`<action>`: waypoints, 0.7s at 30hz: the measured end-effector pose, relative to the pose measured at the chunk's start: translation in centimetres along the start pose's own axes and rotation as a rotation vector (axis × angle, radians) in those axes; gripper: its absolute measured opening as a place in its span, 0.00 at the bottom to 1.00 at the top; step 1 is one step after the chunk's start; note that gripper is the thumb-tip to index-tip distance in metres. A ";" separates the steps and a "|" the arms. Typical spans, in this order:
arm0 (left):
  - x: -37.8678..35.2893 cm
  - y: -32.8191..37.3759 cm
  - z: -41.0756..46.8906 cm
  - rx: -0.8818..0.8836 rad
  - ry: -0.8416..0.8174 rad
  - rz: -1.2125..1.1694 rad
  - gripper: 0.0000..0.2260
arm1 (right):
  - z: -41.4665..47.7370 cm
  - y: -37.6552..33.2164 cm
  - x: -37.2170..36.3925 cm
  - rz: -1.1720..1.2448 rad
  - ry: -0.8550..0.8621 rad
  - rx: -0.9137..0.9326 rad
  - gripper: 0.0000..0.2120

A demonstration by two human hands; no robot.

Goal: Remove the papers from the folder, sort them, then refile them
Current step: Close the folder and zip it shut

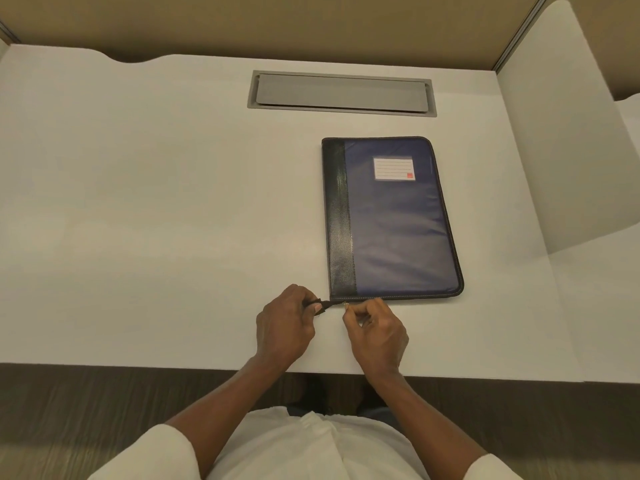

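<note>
My left hand (284, 323) pinched the black zip tail (320, 303) that stuck out at the near-left corner of the folder (398, 230), thumb and forefinger closed on it. My right hand (375, 329) pinched the small metal zip pull (345, 304) just beside it on the near edge, the other fingers curled under. The folder lay flat and closed on the white desk (138, 202), right of centre, with its black spine strip to the left and its label (394, 169) toward the far end, well short of the grey cable hatch (341, 93). No papers were visible; I judged them to be inside, so the task stood at its first step, the unzipping. Risks noted: if the left pinch slipped off the tail, the pull would drag the whole folder sideways across the smooth desk instead of running the zip. A pull taken at an angle could jam at the rounded near-right corner. A loose sheet near the teeth could catch, though whether any lay there could not be seen. Pose: both forearms came in from the near edge and converged at the corner, wrists low over the desk, knuckles up. The two hands were close but not touching, the left set to hold against the right.
</note>
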State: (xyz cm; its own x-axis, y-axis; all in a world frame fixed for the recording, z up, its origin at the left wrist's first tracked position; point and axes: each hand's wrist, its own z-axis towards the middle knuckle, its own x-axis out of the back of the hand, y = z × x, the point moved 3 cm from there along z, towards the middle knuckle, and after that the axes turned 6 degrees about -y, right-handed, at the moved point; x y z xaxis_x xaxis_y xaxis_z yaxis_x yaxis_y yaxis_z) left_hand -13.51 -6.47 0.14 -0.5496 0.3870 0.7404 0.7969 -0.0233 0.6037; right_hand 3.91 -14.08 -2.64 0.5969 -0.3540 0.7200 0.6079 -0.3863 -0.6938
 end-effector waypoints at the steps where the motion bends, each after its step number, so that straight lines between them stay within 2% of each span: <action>1: 0.0 0.0 0.0 0.005 0.002 0.006 0.05 | 0.1 0.3 0.2 0.003 0.010 -0.012 0.09; 10: 0.1 0.0 0.3 0.029 0.002 0.027 0.05 | 0.6 2.6 2.7 0.025 0.133 -0.120 0.10; 16: 0.2 0.6 0.6 0.032 0.003 0.064 0.06 | 1.2 4.7 4.8 0.015 0.188 -0.119 0.09; 18: 0.6 1.5 0.6 -0.043 0.060 0.110 0.07 | 1.4 5.2 5.0 0.031 0.190 -0.125 0.09; 21: 0.9 4.0 1.6 -0.238 0.188 0.211 0.15 | 1.6 5.7 5.1 0.059 0.177 -0.076 0.09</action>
State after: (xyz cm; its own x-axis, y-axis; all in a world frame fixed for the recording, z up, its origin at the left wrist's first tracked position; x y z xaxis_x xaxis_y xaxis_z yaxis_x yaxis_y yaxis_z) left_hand -10.44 -4.74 2.70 -0.4332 0.1747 0.8842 0.8291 -0.3074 0.4669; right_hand 11.24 -16.67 -2.96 0.5244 -0.5196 0.6746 0.5298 -0.4211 -0.7362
